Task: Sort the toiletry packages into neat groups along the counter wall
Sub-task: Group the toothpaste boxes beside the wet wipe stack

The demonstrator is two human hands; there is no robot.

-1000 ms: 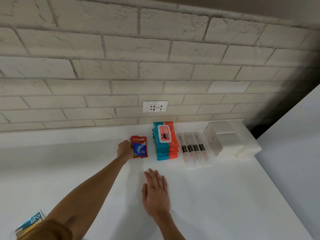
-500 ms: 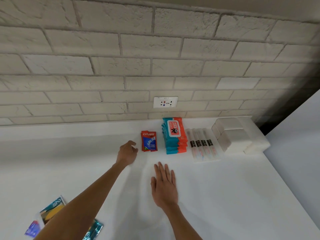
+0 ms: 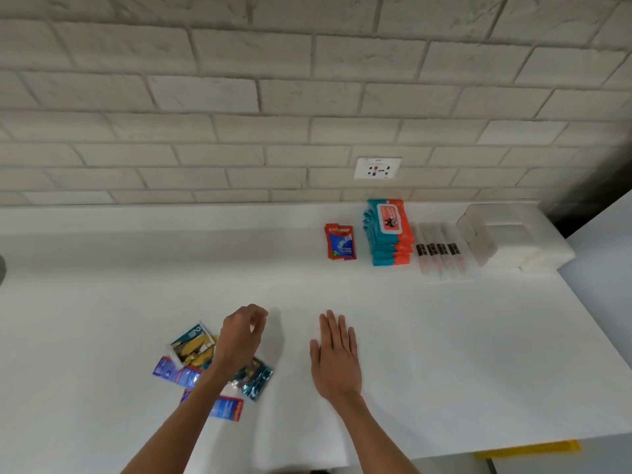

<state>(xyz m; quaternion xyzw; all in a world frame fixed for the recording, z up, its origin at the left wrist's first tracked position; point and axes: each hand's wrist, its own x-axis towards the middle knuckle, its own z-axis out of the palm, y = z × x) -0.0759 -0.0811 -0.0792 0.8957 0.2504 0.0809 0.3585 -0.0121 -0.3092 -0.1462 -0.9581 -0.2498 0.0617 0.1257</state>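
Along the wall lie red toothpaste sachets [image 3: 340,241], a stack of teal-and-orange wipe packs [image 3: 389,232], a row of clear-wrapped toothbrushes [image 3: 441,254] and white folded packs [image 3: 513,239]. Nearer me is a loose heap of sachets: a teal-and-yellow one [image 3: 192,347], blue ones [image 3: 176,374], a teal foil one [image 3: 258,383] and a red-and-blue one [image 3: 227,408]. My left hand [image 3: 241,336] hovers over this heap, fingers loosely curled, holding nothing. My right hand [image 3: 337,357] rests flat on the counter, fingers spread.
The white counter [image 3: 444,336] ends at a right edge near a pale surface [image 3: 605,268]. A wall socket [image 3: 377,168] sits in the white brick wall above the wipes. A yellow strip [image 3: 526,449] shows below the front edge.
My left hand let go of the toothpaste sachets at the wall and drew back toward me, over the loose heap. The view tilted down and left. My right hand stayed flat.
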